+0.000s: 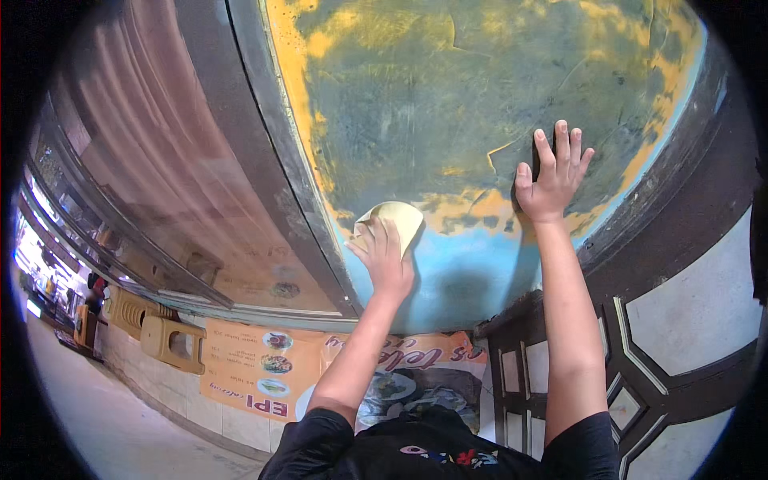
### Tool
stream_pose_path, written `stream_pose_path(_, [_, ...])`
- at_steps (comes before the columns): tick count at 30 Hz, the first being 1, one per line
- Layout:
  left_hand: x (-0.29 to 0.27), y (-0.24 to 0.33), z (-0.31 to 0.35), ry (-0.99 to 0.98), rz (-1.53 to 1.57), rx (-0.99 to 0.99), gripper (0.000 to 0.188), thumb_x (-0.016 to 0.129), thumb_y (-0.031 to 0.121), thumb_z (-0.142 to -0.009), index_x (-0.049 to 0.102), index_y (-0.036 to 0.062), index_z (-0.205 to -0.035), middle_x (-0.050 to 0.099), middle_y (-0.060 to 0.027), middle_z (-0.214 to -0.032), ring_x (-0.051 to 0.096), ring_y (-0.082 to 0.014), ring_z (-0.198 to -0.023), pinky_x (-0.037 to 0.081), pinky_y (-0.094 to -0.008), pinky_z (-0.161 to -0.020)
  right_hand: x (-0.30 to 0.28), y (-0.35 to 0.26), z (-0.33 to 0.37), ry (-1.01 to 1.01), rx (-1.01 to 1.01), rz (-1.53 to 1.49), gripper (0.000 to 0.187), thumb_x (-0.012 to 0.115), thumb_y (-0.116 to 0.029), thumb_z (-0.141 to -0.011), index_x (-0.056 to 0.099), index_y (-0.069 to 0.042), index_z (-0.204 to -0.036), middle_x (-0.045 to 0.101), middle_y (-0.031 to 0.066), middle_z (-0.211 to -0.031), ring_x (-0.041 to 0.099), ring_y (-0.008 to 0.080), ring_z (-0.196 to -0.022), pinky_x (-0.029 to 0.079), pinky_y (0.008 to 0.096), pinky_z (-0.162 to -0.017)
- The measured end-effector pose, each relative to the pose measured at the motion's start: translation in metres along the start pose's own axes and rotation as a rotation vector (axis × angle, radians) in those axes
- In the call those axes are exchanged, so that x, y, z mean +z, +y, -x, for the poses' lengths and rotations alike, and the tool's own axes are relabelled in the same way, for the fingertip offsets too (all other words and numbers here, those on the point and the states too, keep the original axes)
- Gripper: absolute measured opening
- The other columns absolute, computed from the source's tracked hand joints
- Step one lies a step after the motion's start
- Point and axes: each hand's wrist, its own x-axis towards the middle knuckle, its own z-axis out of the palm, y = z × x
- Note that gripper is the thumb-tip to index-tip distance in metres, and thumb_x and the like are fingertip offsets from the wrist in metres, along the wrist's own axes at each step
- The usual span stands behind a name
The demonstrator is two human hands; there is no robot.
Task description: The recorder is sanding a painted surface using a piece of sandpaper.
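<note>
My left hand (pixel 388 260) presses a curled, pale yellow sheet of sandpaper (pixel 406 220) against a painted wall panel (pixel 416 120). Its fingers lie over the sheet, near the panel's lower left edge. Dark grey-green covers most of the panel, with worn yellow-orange patches around it and a light blue band at the bottom. Higher up and further right, my right hand (pixel 554 180) rests flat on the dark surface with fingers spread, holding nothing. The sheet's underside is hidden against the wall.
Left of the panel stands a dark-framed window (pixel 216 160) with a pinkish curtain behind it. A dark frame with pale panels (pixel 688 296) rises on the right. Below are an orange printed banner (pixel 240 368) and tan plastic stools (pixel 172 344).
</note>
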Motion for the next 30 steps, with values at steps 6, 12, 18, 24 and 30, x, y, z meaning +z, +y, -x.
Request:
stream_pose_path(6, [0.013, -0.01, 0.054, -0.204, -0.036, -0.097, 0.079, 0.062, 0.015, -0.08, 0.028, 0.0016, -0.15, 0.026, -0.024, -0.155, 0.011, -0.0545, -0.144, -0.004, -0.0781, -0.105, 0.002, -0.003, 0.001, 0.006, -0.001, 0.011, 0.051, 0.052, -0.042, -0.09, 0.051, -0.029, -0.14, 0.04, 0.0037, -0.155, 0.03, 0.0302, -0.146, 0.008, 0.0542, -0.12])
stream_pose_path(12, [-0.001, 0.001, -0.002, 0.017, 0.006, 0.003, 0.079, 0.06, 0.011, -0.082, 0.025, 0.0013, -0.151, 0.017, -0.0302, -0.157, 0.006, -0.0556, -0.145, -0.004, -0.0726, -0.109, 0.0, 0.0, -0.002, 0.011, 0.006, 0.002, 0.051, 0.051, -0.042, -0.09, 0.052, -0.029, -0.139, 0.04, 0.0039, -0.155, 0.031, 0.0303, -0.146, 0.008, 0.0539, -0.12])
stream_pose_path(18, [0.019, -0.023, 0.062, -0.267, -0.071, -0.093, 0.077, 0.061, 0.015, -0.081, 0.028, 0.0013, -0.15, 0.023, -0.028, -0.155, 0.012, -0.0556, -0.143, -0.001, -0.0775, -0.106, 0.0, -0.003, -0.001, 0.006, 0.006, -0.011, 0.05, 0.051, -0.041, -0.091, 0.052, -0.029, -0.139, 0.042, 0.0045, -0.154, 0.033, 0.0311, -0.145, 0.008, 0.055, -0.12])
stream_pose_path(24, [0.008, -0.002, 0.021, -0.118, -0.025, -0.074, 0.078, 0.062, 0.013, -0.078, 0.031, -0.0003, -0.148, 0.025, -0.0272, -0.155, 0.014, -0.0553, -0.143, -0.001, -0.0795, -0.104, -0.002, 0.003, 0.001, 0.009, 0.002, 0.001, 0.049, 0.051, -0.041, -0.091, 0.052, -0.029, -0.139, 0.041, 0.0043, -0.154, 0.031, 0.0304, -0.146, 0.009, 0.0544, -0.12])
stream_pose_path(30, [0.02, -0.03, 0.054, -0.155, -0.078, -0.051, 0.079, 0.064, 0.016, -0.078, 0.031, 0.0013, -0.149, 0.028, -0.0265, -0.153, 0.015, -0.0544, -0.143, 0.001, -0.0799, -0.104, 0.001, -0.002, -0.002, 0.021, 0.002, -0.006, 0.048, 0.051, -0.041, -0.091, 0.053, -0.029, -0.138, 0.042, 0.004, -0.154, 0.032, 0.03, -0.145, 0.008, 0.0533, -0.12])
